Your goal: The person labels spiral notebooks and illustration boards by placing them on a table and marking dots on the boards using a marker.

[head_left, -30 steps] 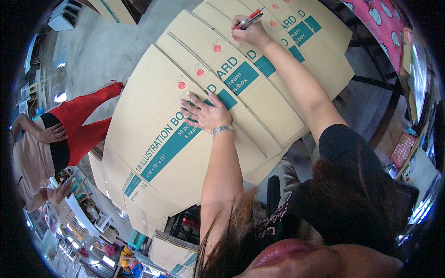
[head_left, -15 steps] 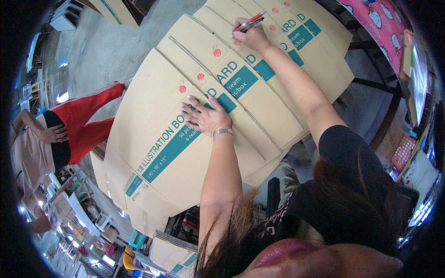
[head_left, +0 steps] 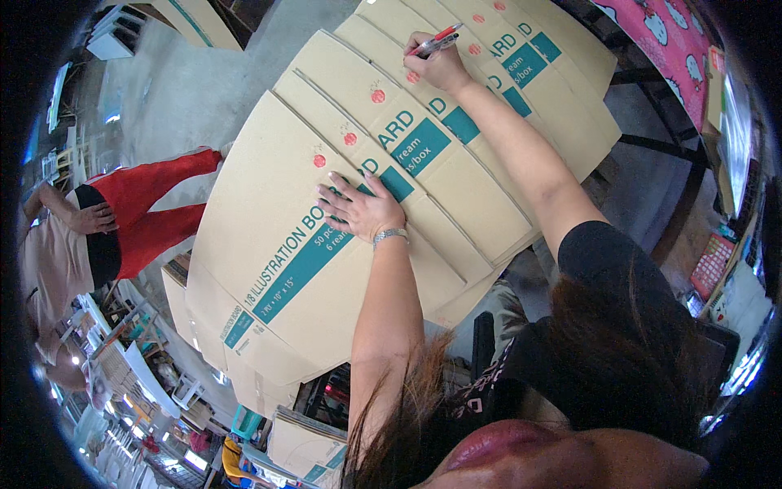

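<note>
Several flat cardboard sheets (head_left: 309, 261) lie overlapped like steps, printed with green bands and lettering. Red round marks (head_left: 319, 161) run along them, one per visible strip. My left hand (head_left: 366, 213), a metal watch or bracelet at its wrist, lies flat with fingers spread on the nearest sheet. Farther up, my right hand (head_left: 444, 69) is closed around what looks like two pens (head_left: 436, 41), one red and one dark, sloping up to the right. It rests on a sheet beside a red mark; the writing tip is hidden by the fingers.
At the left stands a person in red trousers (head_left: 159, 232), hand on hip. A pink patterned cloth (head_left: 660, 41) covers a surface at the far right. More cardboard (head_left: 301, 448) is stacked below, near a teal container (head_left: 246, 421). Another carton (head_left: 195, 20) stands at the top left.
My right hand with the pens has shifted very slightly left. My left hand stays flat on the same sheet. The view has moved a little.
</note>
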Tool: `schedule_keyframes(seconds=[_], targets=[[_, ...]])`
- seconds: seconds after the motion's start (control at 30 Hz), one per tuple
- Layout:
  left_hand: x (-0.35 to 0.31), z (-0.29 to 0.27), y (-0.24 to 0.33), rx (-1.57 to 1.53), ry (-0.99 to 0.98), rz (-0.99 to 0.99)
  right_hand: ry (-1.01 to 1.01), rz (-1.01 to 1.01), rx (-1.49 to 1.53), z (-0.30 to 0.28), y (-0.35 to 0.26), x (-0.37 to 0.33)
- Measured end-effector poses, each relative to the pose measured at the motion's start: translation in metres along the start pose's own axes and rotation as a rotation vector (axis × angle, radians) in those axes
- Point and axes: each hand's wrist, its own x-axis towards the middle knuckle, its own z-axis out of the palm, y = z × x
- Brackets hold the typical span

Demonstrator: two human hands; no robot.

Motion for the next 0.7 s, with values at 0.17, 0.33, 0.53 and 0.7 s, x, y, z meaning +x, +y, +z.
schedule_keyframes(seconds=[0.17, 0.33, 0.53, 0.7], targets=[[-0.0014, -0.0026, 0.0010, -0.039, 0.003, 0.008, -0.031, -0.009, 0.009, -0.0039, 0.0000, -0.0006], [-0.0009, -0.0029, 0.0017, -0.050, -0.001, 0.004, 0.016, -0.005, 0.003, -0.0034, 0.0016, -0.0020], [-0.0016, 0.0005, 0.0012, 0.003, 0.008, 0.002, -0.004, -0.038, -0.043, -0.0042, 0.0045, -0.0011], [-0.0006, 0.0016, -0.0002, 0.005, -0.007, -0.009, -0.001, -0.044, -0.040, -0.0047, 0.0031, -0.0030]])
